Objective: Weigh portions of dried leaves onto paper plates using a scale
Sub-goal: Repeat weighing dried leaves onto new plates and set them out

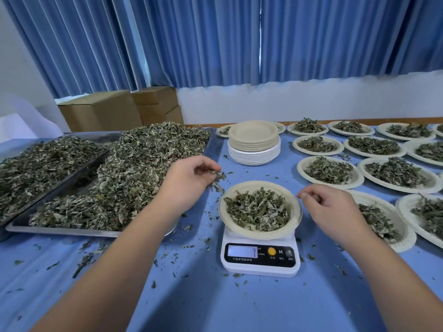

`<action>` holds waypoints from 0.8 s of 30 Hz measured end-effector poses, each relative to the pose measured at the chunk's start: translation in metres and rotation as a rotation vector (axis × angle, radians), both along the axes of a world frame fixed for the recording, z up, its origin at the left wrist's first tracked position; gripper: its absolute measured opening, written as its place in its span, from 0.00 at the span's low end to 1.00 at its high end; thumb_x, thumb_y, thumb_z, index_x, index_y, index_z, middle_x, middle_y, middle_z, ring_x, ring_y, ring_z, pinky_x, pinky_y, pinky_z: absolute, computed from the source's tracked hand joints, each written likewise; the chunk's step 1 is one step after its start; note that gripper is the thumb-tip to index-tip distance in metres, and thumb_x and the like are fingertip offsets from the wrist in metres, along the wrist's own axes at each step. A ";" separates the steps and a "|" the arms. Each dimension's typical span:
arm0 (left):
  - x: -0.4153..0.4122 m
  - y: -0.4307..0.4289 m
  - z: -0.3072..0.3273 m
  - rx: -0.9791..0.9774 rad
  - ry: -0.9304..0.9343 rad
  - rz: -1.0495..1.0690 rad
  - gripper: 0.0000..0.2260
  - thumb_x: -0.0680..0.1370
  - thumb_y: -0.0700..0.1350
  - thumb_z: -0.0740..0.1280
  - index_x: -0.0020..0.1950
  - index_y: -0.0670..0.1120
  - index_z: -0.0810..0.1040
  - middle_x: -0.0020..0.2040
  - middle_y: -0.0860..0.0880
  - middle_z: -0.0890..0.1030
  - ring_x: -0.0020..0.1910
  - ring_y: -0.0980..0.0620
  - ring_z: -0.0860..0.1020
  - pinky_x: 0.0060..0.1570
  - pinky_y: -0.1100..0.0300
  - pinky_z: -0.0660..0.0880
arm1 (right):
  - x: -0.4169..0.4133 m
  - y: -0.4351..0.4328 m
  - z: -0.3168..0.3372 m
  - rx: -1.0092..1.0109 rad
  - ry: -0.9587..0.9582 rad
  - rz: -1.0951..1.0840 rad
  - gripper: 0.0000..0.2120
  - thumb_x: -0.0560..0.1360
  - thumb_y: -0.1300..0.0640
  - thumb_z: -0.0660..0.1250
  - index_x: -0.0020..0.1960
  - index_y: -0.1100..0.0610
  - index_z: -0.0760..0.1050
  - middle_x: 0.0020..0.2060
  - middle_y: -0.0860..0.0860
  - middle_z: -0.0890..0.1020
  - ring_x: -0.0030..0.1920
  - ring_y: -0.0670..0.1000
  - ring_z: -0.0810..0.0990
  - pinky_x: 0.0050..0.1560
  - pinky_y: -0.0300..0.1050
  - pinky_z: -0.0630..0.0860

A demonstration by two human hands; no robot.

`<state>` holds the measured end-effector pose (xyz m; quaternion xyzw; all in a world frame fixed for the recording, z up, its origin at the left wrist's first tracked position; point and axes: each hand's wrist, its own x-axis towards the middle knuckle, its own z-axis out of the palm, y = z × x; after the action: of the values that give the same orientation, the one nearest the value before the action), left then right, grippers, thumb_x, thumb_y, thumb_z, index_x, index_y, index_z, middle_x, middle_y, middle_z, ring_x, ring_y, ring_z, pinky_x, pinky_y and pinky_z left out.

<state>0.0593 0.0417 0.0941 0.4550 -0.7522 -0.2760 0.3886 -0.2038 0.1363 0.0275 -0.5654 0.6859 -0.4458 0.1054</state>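
A white digital scale point(260, 259) stands at the table's middle, its display lit. On it sits a paper plate point(227, 220) holding a heap of dried leaves point(257, 208). My left hand point(189, 178) hovers just left of and above the plate, pinching a small tuft of dried leaves between its fingertips. My right hand point(330, 207) hangs just right of the plate with loosely curled fingers and holds nothing. A large pile of dried leaves point(134, 168) fills a metal tray point(72, 232) at the left.
A second tray of leaves point(36, 161) lies at the far left. A stack of unused paper plates point(254, 142) stands behind the scale. Several filled plates point(328, 171) cover the right side. Leaf crumbs litter the blue cloth point(215, 303). Cardboard boxes point(115, 111) stand behind.
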 end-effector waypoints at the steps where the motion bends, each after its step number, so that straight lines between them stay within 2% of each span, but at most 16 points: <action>1: -0.007 0.001 0.000 -0.004 0.011 -0.021 0.14 0.76 0.37 0.70 0.41 0.58 0.81 0.38 0.56 0.82 0.37 0.59 0.79 0.38 0.61 0.78 | 0.000 0.000 0.000 -0.002 -0.002 0.001 0.11 0.77 0.58 0.64 0.37 0.49 0.78 0.23 0.45 0.73 0.26 0.44 0.69 0.30 0.43 0.68; 3: -0.020 0.001 0.003 -0.019 0.024 -0.060 0.14 0.76 0.37 0.70 0.40 0.58 0.81 0.39 0.54 0.82 0.38 0.60 0.79 0.39 0.64 0.77 | 0.000 0.001 0.000 -0.003 -0.007 -0.001 0.11 0.77 0.58 0.64 0.37 0.49 0.78 0.23 0.45 0.73 0.26 0.44 0.68 0.30 0.44 0.68; 6: -0.030 0.001 0.007 -0.062 -0.015 -0.082 0.14 0.76 0.37 0.69 0.40 0.57 0.80 0.39 0.53 0.81 0.35 0.64 0.76 0.36 0.71 0.73 | -0.002 0.001 0.000 -0.003 -0.022 -0.001 0.11 0.77 0.57 0.64 0.37 0.48 0.78 0.23 0.45 0.73 0.26 0.44 0.68 0.31 0.43 0.68; 8: -0.026 0.000 0.008 -0.071 -0.019 -0.052 0.15 0.77 0.36 0.69 0.41 0.57 0.80 0.40 0.56 0.81 0.36 0.65 0.76 0.35 0.73 0.72 | -0.002 0.001 0.000 -0.008 -0.014 0.003 0.11 0.77 0.57 0.64 0.37 0.48 0.77 0.24 0.45 0.73 0.26 0.44 0.69 0.29 0.38 0.67; 9: -0.020 -0.001 0.007 -0.069 -0.016 -0.020 0.14 0.77 0.37 0.69 0.41 0.57 0.80 0.40 0.57 0.81 0.35 0.65 0.77 0.35 0.74 0.72 | -0.002 0.001 0.000 -0.014 -0.008 0.007 0.11 0.77 0.57 0.64 0.37 0.48 0.77 0.24 0.46 0.73 0.26 0.44 0.69 0.28 0.36 0.66; 13: 0.014 -0.009 0.001 -0.045 0.012 0.162 0.11 0.77 0.39 0.69 0.44 0.56 0.81 0.39 0.55 0.82 0.25 0.62 0.73 0.23 0.68 0.69 | -0.003 0.000 0.000 -0.005 0.022 0.008 0.11 0.77 0.57 0.64 0.37 0.49 0.78 0.23 0.45 0.72 0.25 0.45 0.68 0.27 0.36 0.64; 16: 0.041 -0.016 -0.005 -0.024 0.054 0.253 0.11 0.77 0.39 0.69 0.43 0.55 0.81 0.38 0.49 0.81 0.20 0.61 0.66 0.20 0.67 0.64 | -0.001 0.001 -0.002 0.007 0.041 0.004 0.11 0.77 0.57 0.65 0.37 0.48 0.78 0.22 0.43 0.71 0.26 0.44 0.69 0.29 0.42 0.66; 19: 0.065 -0.023 -0.011 0.030 0.077 0.312 0.10 0.77 0.38 0.69 0.43 0.53 0.81 0.37 0.48 0.81 0.18 0.61 0.65 0.18 0.68 0.61 | 0.002 0.002 -0.001 0.010 0.044 -0.002 0.12 0.77 0.57 0.65 0.37 0.46 0.77 0.24 0.45 0.73 0.27 0.45 0.70 0.30 0.44 0.67; 21: 0.078 -0.027 -0.017 0.082 0.030 0.322 0.08 0.77 0.38 0.69 0.47 0.52 0.82 0.38 0.51 0.81 0.20 0.61 0.67 0.20 0.66 0.63 | 0.004 0.002 0.000 0.015 0.050 -0.016 0.12 0.77 0.57 0.66 0.37 0.46 0.77 0.24 0.48 0.74 0.28 0.45 0.71 0.30 0.43 0.67; 24: 0.087 -0.025 -0.021 0.174 -0.126 0.254 0.10 0.77 0.43 0.70 0.57 0.52 0.80 0.45 0.54 0.82 0.30 0.51 0.77 0.28 0.61 0.72 | 0.006 0.004 0.002 0.011 0.016 -0.023 0.11 0.77 0.58 0.65 0.38 0.48 0.78 0.23 0.45 0.73 0.27 0.44 0.70 0.30 0.43 0.67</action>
<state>0.1459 0.0172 0.0727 0.5949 -0.6846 -0.2598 0.3315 -0.1982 0.1407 0.0291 -0.5602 0.6958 -0.4386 0.0979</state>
